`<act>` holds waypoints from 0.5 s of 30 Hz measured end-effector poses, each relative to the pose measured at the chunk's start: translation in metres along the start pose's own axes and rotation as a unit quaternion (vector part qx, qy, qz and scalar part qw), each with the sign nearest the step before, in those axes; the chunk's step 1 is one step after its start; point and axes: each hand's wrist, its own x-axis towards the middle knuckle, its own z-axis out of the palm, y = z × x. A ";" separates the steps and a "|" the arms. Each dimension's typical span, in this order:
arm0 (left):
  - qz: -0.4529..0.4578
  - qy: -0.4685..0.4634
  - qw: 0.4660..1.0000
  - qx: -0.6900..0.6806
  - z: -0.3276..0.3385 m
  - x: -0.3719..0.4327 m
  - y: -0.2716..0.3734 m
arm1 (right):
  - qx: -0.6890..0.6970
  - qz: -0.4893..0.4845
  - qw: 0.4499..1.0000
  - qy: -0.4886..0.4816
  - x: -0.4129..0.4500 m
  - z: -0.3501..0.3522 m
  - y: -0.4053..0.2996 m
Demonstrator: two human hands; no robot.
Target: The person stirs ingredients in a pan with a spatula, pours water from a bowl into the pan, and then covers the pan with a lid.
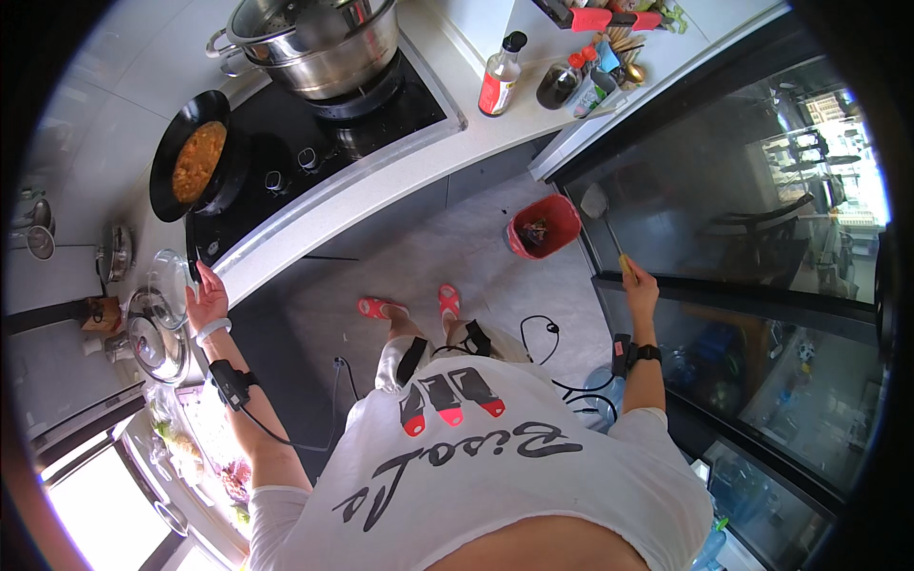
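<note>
My left hand [207,294] is at the end of the black handle [191,246] of a frying pan [163,171], beside a clear glass bowl [166,282]. Its thumb and fingers lie on either side of the handle tip, but whether they grip it is unclear. Orange-brown chunky food in sauce [198,163] fills the pan, which sits at the left of a black glass cooktop [278,135]. Held out to the right, my right hand [641,287] grips the yellow handle of a metal spatula [594,200]. The spatula's blade is over the floor, near the glass door.
A steel steamer pot [321,71] stands on the far burner. Sauce bottles [501,75] line the counter [343,214] to its right. A red bin [546,227] holds rubbish on the floor. Glass door panels [685,185] border the right side. A glass lid [158,342] lies at left.
</note>
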 end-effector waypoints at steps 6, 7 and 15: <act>0.020 -0.003 1.000 -0.003 -0.009 -0.001 -0.003 | 0.214 0.142 0.958 -0.126 -0.005 -0.017 0.016; 0.010 -0.029 1.000 0.005 -0.016 -0.002 0.002 | 0.137 0.064 0.975 -0.160 -0.009 -0.020 0.009; -0.014 -0.043 0.999 -0.030 -0.016 -0.001 -0.007 | 0.286 0.183 0.848 -0.407 0.012 0.036 -0.172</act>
